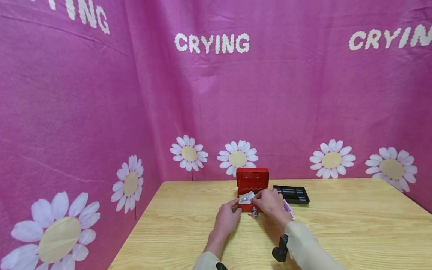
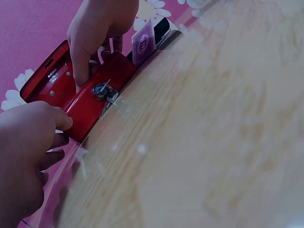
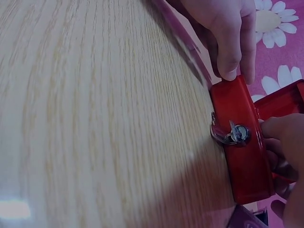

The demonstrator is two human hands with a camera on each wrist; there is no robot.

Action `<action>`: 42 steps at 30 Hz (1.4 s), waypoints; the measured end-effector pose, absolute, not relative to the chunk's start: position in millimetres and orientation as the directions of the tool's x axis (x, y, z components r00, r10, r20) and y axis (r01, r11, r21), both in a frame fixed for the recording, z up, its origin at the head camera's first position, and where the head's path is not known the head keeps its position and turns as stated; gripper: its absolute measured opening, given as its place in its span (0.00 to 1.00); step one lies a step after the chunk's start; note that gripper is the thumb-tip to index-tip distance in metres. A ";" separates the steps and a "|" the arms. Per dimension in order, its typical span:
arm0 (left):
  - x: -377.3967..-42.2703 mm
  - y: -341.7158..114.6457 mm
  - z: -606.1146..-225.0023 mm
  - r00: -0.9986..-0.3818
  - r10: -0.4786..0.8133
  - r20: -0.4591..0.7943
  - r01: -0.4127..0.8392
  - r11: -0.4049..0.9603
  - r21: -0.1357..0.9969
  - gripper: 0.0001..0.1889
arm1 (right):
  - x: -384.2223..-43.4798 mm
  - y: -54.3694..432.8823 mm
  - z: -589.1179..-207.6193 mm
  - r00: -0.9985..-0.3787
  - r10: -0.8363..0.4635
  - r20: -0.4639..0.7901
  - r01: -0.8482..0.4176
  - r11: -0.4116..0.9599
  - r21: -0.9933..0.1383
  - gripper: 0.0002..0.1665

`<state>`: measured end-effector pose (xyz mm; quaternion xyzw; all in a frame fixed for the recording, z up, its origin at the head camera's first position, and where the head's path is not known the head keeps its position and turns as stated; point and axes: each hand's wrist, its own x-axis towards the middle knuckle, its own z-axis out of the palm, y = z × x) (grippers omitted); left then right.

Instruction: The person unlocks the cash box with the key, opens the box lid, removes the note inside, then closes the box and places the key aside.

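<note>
A red cash box (image 1: 244, 208) sits on the table, its lid (image 1: 252, 178) raised. A small white packet (image 1: 245, 198) with a round, shiny middle lies across the box's opening. My right hand (image 1: 270, 201) reaches over the right side and pinches the packet's right edge; its fingertips are partly hidden behind the front wall in the wrist views. My left hand (image 1: 227, 217) grips the left end of the box with thumb and fingers, close to the packet's left edge. Keys (image 3: 223, 135) hang from the lock (image 3: 241, 134) on the front.
A black compartment tray (image 1: 300, 197) lies right of the box. A purple playing card (image 2: 144, 43) is beside the box, partly behind my right hand in the head view. The wooden table (image 1: 357, 225) runs up to a pink curtain (image 1: 276, 112) with daisies.
</note>
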<state>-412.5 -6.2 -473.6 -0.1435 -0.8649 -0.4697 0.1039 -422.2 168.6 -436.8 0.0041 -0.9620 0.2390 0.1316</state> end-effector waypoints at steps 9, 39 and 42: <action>-411.6 -6.7 -475.0 -0.922 0.151 0.357 0.382 0.519 0.765 0.21 | -424.3 165.4 -437.0 -0.963 0.085 0.256 -0.039 0.895 -0.444 0.15; -412.0 -6.1 -473.1 -0.945 0.144 0.294 0.325 0.510 0.796 0.22 | -419.9 170.2 -428.7 -0.975 0.179 0.131 -0.006 0.570 -0.822 0.17; -410.9 -6.7 -473.0 -0.942 0.141 0.304 0.333 0.509 0.794 0.21 | -420.5 171.7 -428.0 -0.978 0.174 0.113 0.000 0.545 -0.839 0.17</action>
